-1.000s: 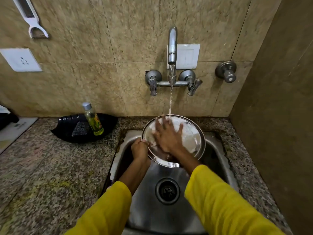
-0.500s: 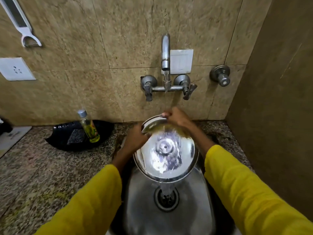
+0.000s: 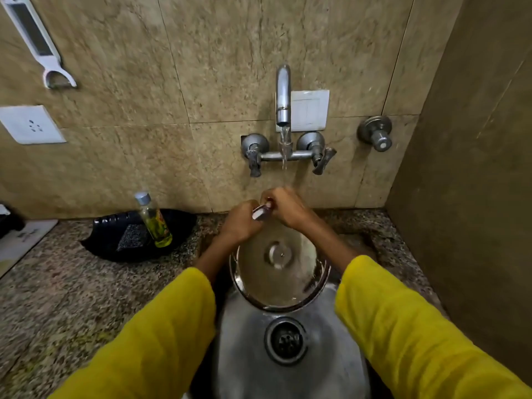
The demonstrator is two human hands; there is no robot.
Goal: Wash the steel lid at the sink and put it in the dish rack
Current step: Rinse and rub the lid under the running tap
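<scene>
Both the left hand (image 3: 241,223) and the right hand (image 3: 289,210) have their fingers clamped on the far rim of the round steel lid with a centre knob (image 3: 280,269), which hangs tilted below them over the steel sink (image 3: 288,378); to rinse well, I think, the grip should stay firm and the lid turn slowly under the stream from the chrome wall tap (image 3: 283,96).

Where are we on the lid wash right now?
In hand: both the left hand and right hand hold the steel lid by its far rim over the sink, tap running. No suds visible, so it looks like rinsing. Left: racking it; no dish rack is in view.
</scene>
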